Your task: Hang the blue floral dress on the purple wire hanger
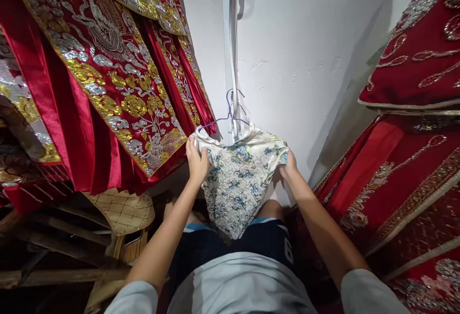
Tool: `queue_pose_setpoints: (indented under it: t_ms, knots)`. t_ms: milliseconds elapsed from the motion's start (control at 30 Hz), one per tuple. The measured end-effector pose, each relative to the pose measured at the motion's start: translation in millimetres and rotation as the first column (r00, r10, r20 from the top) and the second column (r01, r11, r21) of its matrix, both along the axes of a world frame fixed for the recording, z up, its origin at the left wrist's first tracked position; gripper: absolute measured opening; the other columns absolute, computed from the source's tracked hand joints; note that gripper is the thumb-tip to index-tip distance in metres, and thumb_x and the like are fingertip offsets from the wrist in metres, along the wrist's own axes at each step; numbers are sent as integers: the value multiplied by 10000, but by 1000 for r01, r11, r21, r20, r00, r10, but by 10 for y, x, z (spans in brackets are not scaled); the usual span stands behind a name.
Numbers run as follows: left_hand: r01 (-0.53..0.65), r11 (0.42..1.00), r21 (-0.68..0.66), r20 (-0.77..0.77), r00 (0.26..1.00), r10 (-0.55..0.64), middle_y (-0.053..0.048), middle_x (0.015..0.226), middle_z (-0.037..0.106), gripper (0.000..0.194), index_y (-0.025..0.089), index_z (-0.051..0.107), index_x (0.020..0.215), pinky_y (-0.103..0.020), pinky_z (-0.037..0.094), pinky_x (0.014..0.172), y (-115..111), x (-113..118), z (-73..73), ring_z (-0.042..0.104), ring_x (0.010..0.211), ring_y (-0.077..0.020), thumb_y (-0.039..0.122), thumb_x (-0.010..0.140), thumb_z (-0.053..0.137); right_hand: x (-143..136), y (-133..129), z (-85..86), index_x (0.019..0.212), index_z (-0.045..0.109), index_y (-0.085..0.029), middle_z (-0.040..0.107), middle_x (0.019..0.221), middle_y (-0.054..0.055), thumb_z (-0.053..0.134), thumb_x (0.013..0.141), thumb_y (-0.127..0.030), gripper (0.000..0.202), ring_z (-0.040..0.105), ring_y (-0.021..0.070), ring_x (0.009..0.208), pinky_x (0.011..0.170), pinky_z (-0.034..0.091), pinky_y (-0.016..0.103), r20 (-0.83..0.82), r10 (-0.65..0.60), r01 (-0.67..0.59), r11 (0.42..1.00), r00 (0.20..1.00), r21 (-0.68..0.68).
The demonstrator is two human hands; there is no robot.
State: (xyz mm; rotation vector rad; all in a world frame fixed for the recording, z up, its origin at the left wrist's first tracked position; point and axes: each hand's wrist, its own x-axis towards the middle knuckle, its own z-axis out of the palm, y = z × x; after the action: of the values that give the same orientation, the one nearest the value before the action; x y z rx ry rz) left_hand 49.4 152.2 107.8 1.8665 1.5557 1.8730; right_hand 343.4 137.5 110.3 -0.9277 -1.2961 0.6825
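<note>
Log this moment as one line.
left hand: grips floral garment | right hand: grips its opposite edge | purple hanger: at neckline | red embroidered fabric: either side

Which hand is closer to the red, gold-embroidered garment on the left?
Left. The left hand appears close beside the red garment; the right hand is farther, across the floral garment.

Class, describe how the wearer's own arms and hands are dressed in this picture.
The left hand and right hand are bare, with no gloves. No watch or bracelet shows on either wrist. The left sleeve and right sleeve are short, plain and pale, leaving both forearms uncovered; no markings show on them.
</note>
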Motion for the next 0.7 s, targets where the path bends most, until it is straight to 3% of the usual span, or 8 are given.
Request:
queue_pose_setpoints:
  t_ms: [100,233,300,533,700]
  knots:
    - [10,1000,-22,-29,1000,-11,-168,1579,306,596,182,295,1491,-462,175,1227,207,97,173,223,1495,-282,323,936,461,117,-4,162,1223,634,-139,719,1054,125,276,912,-714,746,678,280,989,817,539,369,-25,36,-37,999,999,-20]
    - [-12,997,-80,-24,1000,10,-208,1549,357,598,106,329,1481,-467,202,1209,450,131,320,276,1469,-304,363,949,419,117,-167,310,980,708,-172,715,981,68,538,842,-651,527,643,263,996,877,492,337,216,36,-50,997,976,63]
    - [-6,997,-77,-19,1000,5,-200,1515,414,549,109,383,1451,-452,242,1191,509,115,366,340,1437,-294,338,951,394,95,-197,361,881,704,-175,704,903,50,579,813,-650,496,642,247,936,849,491,326,252,29,-47,997,967,65]
    - [-21,996,81,-27,999,23,-112,1190,659,388,184,551,1268,-398,414,1006,373,246,572,590,1138,-261,274,956,338,91,-36,740,746,653,-184,645,698,30,716,676,-652,478,624,199,711,658,492,295,-47,26,-26,1000,999,8]
    - [78,995,70,-45,996,-75,-103,1149,662,332,176,545,1218,-320,441,851,307,379,678,617,971,-226,326,942,437,90,-72,1030,610,557,-208,523,568,4,730,655,-673,497,496,148,541,522,421,279,-39,17,-17,1000,999,22]
